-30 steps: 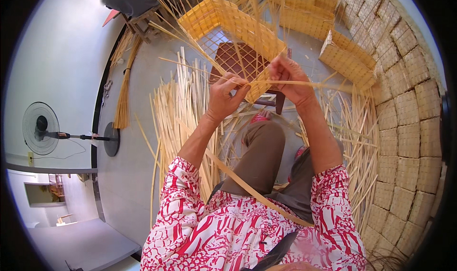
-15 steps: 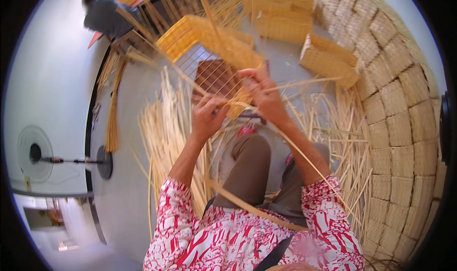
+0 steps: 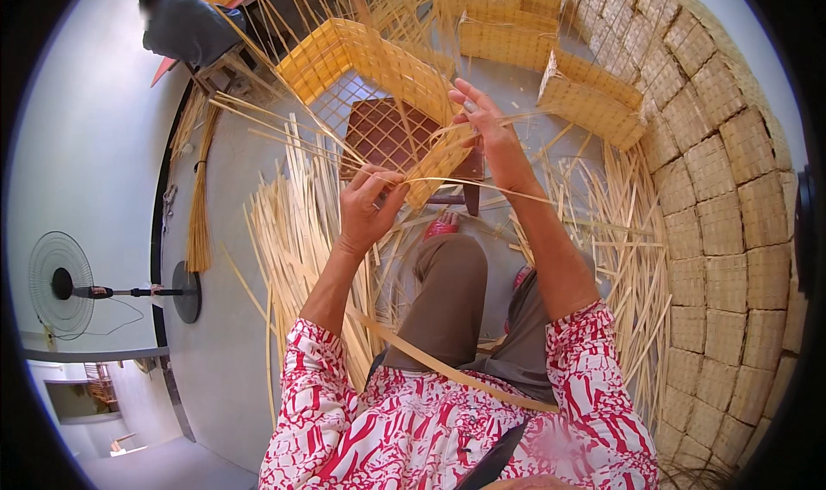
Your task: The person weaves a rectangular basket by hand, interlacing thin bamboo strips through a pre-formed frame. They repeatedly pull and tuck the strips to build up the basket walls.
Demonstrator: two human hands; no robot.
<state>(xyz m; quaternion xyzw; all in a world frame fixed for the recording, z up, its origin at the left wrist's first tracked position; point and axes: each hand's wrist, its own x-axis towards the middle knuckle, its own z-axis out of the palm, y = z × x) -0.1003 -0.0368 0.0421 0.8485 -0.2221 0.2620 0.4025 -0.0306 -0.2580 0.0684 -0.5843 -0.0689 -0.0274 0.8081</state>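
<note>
Pinching a bamboo strip beside the woven basket, the left hand could lose it if loosened; right hand splayed.

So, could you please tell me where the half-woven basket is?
In the head view, the half-woven basket is at upper centre over the maroon stool, its near end between the left hand and right hand.

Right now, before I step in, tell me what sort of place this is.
Most likely a basket-weaving workshop. A part-woven yellow basket sits before the person, pale loose strips lie heaped on the floor, and woven pieces are stacked along the right side.
</note>
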